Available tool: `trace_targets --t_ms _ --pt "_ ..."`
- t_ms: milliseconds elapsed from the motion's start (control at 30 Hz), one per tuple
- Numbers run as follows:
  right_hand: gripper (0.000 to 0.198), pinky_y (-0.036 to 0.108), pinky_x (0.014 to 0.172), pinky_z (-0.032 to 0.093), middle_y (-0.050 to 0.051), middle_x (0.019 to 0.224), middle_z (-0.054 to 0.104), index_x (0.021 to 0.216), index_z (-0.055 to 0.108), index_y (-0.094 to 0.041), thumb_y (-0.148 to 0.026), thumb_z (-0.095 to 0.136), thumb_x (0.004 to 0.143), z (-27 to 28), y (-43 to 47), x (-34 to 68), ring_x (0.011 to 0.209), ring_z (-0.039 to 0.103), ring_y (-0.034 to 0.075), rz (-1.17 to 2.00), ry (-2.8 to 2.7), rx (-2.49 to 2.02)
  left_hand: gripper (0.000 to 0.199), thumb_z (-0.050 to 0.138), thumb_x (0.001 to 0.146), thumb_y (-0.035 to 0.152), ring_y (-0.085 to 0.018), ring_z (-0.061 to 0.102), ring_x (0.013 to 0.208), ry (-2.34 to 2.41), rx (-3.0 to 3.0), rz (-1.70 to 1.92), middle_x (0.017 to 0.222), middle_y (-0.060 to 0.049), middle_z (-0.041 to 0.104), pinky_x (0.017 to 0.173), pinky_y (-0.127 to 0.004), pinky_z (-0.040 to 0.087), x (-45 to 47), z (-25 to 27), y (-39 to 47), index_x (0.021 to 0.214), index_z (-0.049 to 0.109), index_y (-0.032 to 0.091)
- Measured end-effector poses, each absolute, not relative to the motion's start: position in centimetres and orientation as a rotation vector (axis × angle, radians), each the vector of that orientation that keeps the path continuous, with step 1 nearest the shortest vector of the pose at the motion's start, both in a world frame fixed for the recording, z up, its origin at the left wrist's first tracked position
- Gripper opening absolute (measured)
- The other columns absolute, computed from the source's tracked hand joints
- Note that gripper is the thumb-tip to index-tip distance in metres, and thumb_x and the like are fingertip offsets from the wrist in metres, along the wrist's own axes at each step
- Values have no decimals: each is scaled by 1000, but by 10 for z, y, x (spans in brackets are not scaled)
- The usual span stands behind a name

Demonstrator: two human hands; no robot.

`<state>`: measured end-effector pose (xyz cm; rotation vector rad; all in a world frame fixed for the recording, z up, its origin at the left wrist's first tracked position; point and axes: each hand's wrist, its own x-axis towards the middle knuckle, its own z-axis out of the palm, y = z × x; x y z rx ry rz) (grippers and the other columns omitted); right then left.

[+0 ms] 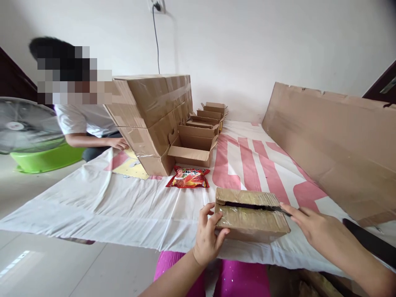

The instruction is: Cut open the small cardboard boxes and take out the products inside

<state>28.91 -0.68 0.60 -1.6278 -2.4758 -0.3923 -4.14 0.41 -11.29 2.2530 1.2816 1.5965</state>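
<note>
A small cardboard box [253, 218] with clear tape on it sits at the cloth's near edge, a dark gap running along its top between the flaps. My left hand [210, 231] grips its left end, thumb at the front and fingers on top. At the right end, my right hand [305, 220] is closed on a thin dark blade-like tool [283, 211], which lies along the gap; its exact kind is unclear. Beyond the box to the left is a red food packet [189, 177].
Stacked, taped cartons [154, 103] stand left of centre, with an open carton [194, 144] beside them and more open boxes behind. A large cardboard panel [328, 144] leans at right. Another person's hand [119, 143] rests near a yellow sheet [133, 167]. A fan [24, 126] is far left.
</note>
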Motion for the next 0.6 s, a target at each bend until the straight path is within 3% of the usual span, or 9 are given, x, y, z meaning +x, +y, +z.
trace_targets --t_ms 133,200,300,433,600 --pt "43 29 63 55 6 106 74 129 58 -26 -44 39 95 -31 -3 297 73 72 20 144 -2054 -1782 46 44 99 33 -28 43 133 1156 2123 1610 141 -18 40 101 -48 46 -43 -120 -5 142 33 22" --pt "47 30 64 58 7 102 75 123 58 -23 -53 44 90 -52 -5 296 65 71 20 466 -1770 -1825 49 37 101 36 -28 43 132 1089 1963 1622 141 -19 42 102 -48 45 -44 -127 -9 146 25 21" --pt "50 31 58 57 5 82 74 115 55 -23 -59 53 80 -79 -12 292 56 67 22 812 -1446 -1784 43 30 101 43 -25 53 118 1142 1588 1570 131 -15 50 96 -44 49 -46 -138 -11 137 38 20" --pt "45 32 54 54 0 57 65 100 55 -26 -57 61 69 -100 -15 293 52 64 24 918 -1317 -1814 38 51 93 48 -22 58 105 1171 1176 1413 116 -10 59 93 -41 48 -53 -144 3 119 50 21" --pt "51 35 64 56 5 79 72 98 58 -25 -56 66 59 -114 6 305 74 70 29 714 -1257 -1849 53 70 79 42 -26 58 115 1010 1177 1383 121 -13 62 91 -39 48 -62 -138 27 123 51 20"
